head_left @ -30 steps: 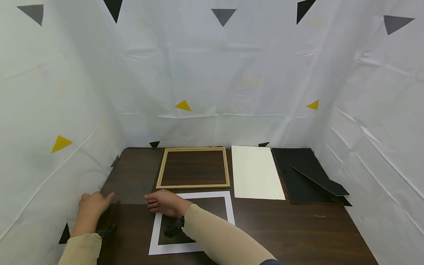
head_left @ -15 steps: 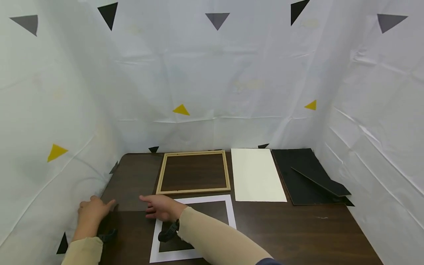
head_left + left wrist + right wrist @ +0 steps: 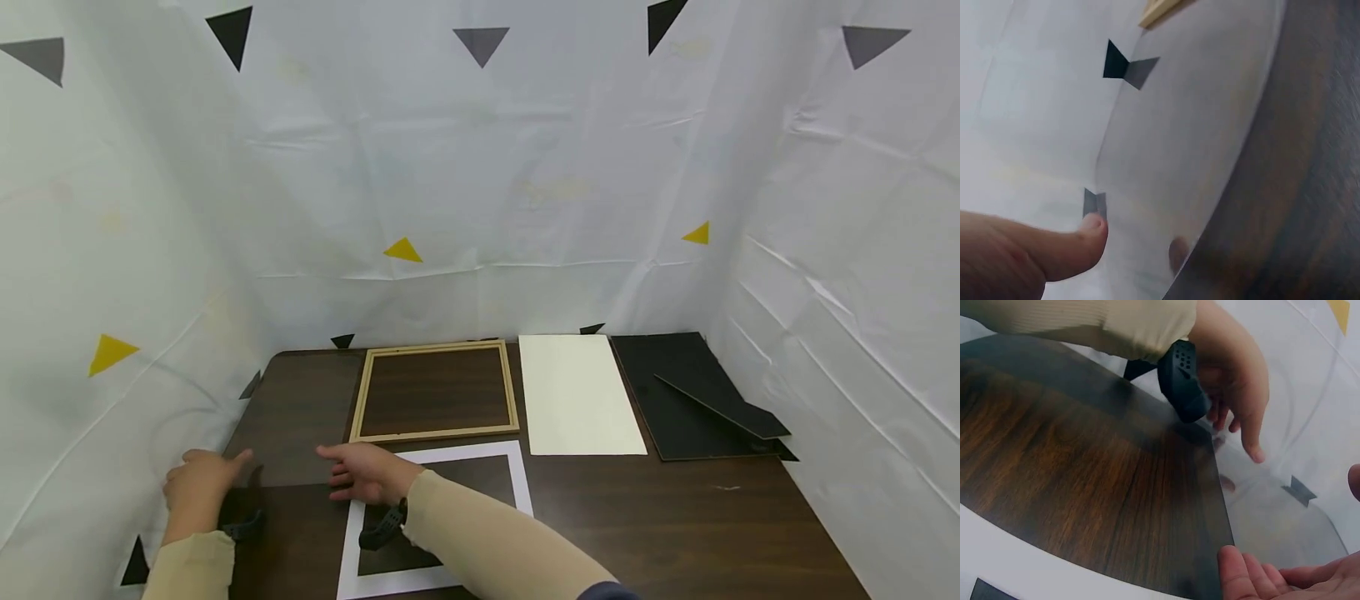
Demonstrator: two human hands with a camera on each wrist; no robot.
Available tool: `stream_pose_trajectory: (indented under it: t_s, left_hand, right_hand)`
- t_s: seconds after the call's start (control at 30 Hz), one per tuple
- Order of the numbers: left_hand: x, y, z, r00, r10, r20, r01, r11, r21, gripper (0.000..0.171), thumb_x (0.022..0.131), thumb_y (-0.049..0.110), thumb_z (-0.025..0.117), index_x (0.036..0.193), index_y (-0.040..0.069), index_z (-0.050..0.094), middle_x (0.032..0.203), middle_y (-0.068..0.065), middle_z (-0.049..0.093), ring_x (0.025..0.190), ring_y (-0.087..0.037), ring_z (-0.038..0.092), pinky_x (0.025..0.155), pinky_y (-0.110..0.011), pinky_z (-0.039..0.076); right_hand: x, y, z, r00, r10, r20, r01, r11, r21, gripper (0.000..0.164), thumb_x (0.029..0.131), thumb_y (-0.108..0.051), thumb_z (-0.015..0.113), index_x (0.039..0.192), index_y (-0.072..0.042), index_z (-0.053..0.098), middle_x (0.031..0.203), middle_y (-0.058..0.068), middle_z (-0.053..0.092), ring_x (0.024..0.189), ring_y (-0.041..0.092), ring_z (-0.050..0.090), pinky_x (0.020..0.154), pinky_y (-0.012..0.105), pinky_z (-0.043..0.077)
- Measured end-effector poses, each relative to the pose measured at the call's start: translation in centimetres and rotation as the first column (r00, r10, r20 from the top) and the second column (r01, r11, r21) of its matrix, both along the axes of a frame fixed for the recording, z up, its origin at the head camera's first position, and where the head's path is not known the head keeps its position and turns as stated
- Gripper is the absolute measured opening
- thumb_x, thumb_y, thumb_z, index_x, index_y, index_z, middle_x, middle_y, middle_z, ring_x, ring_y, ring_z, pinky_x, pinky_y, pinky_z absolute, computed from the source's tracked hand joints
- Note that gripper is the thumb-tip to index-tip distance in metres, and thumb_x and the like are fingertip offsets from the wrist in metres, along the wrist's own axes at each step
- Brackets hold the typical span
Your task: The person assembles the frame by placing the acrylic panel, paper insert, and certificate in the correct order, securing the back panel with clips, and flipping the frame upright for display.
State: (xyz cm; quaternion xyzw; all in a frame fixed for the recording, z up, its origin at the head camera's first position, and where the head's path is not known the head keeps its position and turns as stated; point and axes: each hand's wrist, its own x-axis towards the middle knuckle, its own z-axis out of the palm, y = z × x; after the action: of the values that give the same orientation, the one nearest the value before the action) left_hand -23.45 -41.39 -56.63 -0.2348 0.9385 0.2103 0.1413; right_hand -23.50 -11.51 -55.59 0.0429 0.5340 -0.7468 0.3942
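Observation:
A clear, glossy sheet (image 3: 300,425) lies on the left of the dark wooden table, mirroring the wall in the left wrist view. My left hand (image 3: 197,492) is at its near left corner, fingers down at the edge. The thumb (image 3: 1079,250) stands raised over the sheet, apart from its surface. My right hand (image 3: 371,473) is by the near right part of the sheet. Its fingertips (image 3: 1230,559) lie right at the sheet's near edge in the right wrist view, thumb held away. Under the right forearm lies a white mat border (image 3: 517,475) with a dark window.
Behind it lies a light wooden frame (image 3: 435,435). To the right are a cream sheet (image 3: 581,396) and a black backing board (image 3: 667,358) with an easel leg (image 3: 720,408) sticking up. White sheeting (image 3: 480,183) walls in the back and sides.
The right hand's fingers and thumb have spread apart from a closer bunch. The clear sheet's near edge sits slightly closer to me. The head view has tilted and shifted a little.

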Motion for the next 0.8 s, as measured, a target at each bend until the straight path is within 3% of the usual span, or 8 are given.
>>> stream_pose_trajectory:
  t_s: [0.1, 0.23, 0.37, 0.53, 0.7, 0.8]
  left_hand:
    - [0.2, -0.4, 0.5, 1.000, -0.020, 0.011, 0.021, 0.999, -0.034, 0.114, 0.104, 0.068, 0.055, 0.134, -0.040, 0.036, 0.127, -0.060, 0.046, 0.116, -0.071, 0.051, 0.094, -0.070, 0.049]
    - [0.6, -0.5, 1.4, 0.997, -0.078, 0.004, 0.078, 0.994, -0.078, 0.091, 0.105, 0.062, 0.060, 0.119, -0.028, 0.063, 0.120, -0.048, 0.063, 0.102, -0.061, 0.063, 0.083, -0.063, 0.053]
    - [1.3, -0.2, 2.6, 0.997, -0.066, -0.035, 0.065, 0.997, -0.042, 0.077, 0.103, 0.051, 0.068, 0.110, -0.025, 0.066, 0.108, -0.044, 0.067, 0.094, -0.056, 0.067, 0.078, -0.060, 0.056]
    - [2.5, 0.3, 3.9, 0.993, -0.029, -0.115, 0.033, 0.999, 0.026, 0.055, 0.100, 0.040, 0.074, 0.095, -0.015, 0.072, 0.096, -0.035, 0.071, 0.084, -0.047, 0.069, 0.073, -0.057, 0.057]
    - [3.5, 0.9, 4.6, 0.974, 0.036, -0.224, 0.003, 0.985, 0.173, 0.044, 0.104, 0.031, 0.070, 0.110, -0.013, 0.068, 0.092, -0.022, 0.078, 0.078, -0.032, 0.076, 0.068, -0.046, 0.057]
    - [3.9, 1.2, 4.7, 0.953, 0.106, -0.284, -0.005, 0.942, 0.337, 0.041, 0.109, 0.020, 0.063, 0.127, -0.016, 0.056, 0.088, -0.018, 0.081, 0.072, -0.025, 0.080, 0.067, -0.040, 0.063]
  right_hand:
    - [0.0, 0.1, -0.3, 1.000, 0.000, -0.007, 0.000, 1.000, 0.016, 0.079, 0.104, -0.029, 0.077, 0.162, 0.006, 0.037, 0.161, 0.034, 0.043, 0.150, 0.054, 0.045, 0.119, 0.064, 0.045]
    - [0.0, 0.4, -0.5, 0.999, 0.005, -0.034, -0.004, 0.999, 0.046, 0.072, 0.104, -0.027, 0.075, 0.160, 0.006, 0.042, 0.157, 0.033, 0.048, 0.147, 0.052, 0.050, 0.117, 0.062, 0.048]
    - [0.2, 0.5, -0.5, 0.996, 0.012, -0.086, -0.004, 0.996, 0.089, 0.069, 0.106, -0.025, 0.073, 0.159, 0.007, 0.042, 0.154, 0.032, 0.052, 0.144, 0.050, 0.053, 0.116, 0.060, 0.049]
    - [0.7, 0.2, -0.7, 0.972, 0.047, -0.230, 0.008, 0.972, 0.234, 0.052, 0.107, -0.022, 0.070, 0.148, 0.008, 0.056, 0.145, 0.025, 0.064, 0.128, 0.042, 0.067, 0.107, 0.054, 0.057]
    - [1.0, 0.1, -0.8, 0.951, 0.038, -0.306, 0.067, 0.943, 0.326, 0.034, 0.105, -0.017, 0.071, 0.130, 0.005, 0.071, 0.123, 0.015, 0.073, 0.105, 0.035, 0.077, 0.095, 0.048, 0.064]
    - [1.1, 0.1, -0.6, 0.949, 0.043, -0.312, 0.065, 0.943, 0.327, 0.032, 0.105, -0.015, 0.071, 0.127, 0.007, 0.073, 0.118, 0.015, 0.075, 0.104, 0.034, 0.078, 0.093, 0.046, 0.065]
